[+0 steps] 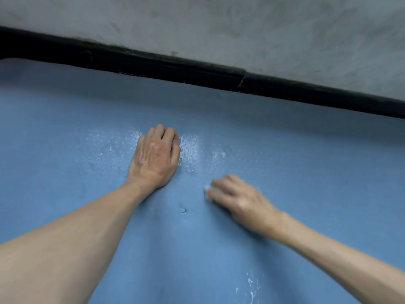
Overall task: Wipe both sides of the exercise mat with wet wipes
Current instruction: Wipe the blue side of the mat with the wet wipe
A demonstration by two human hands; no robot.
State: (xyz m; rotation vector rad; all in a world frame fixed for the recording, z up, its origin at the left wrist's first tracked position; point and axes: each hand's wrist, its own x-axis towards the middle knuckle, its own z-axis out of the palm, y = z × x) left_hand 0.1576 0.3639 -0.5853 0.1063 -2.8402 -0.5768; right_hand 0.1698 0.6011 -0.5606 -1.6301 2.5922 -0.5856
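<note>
Blue mat (87, 128) flat on floor, wet sheen at centre. Right hand (238, 199), blurred, grips white wipe (207, 189) against mat. Left hand (155, 156) fingers curled, pressing down; contents unclear. Risk: mat bunching under stroke if brace lifts. Far edge meets black baseboard (197, 73); open room both sides.

Single head view, worn high, tilted forward and down. Close over blue mat (197, 249), both forearms entering from bottom edge (wide-angle bend visible). Black skirting (153, 62) and grey wall (241, 25) across top.
</note>
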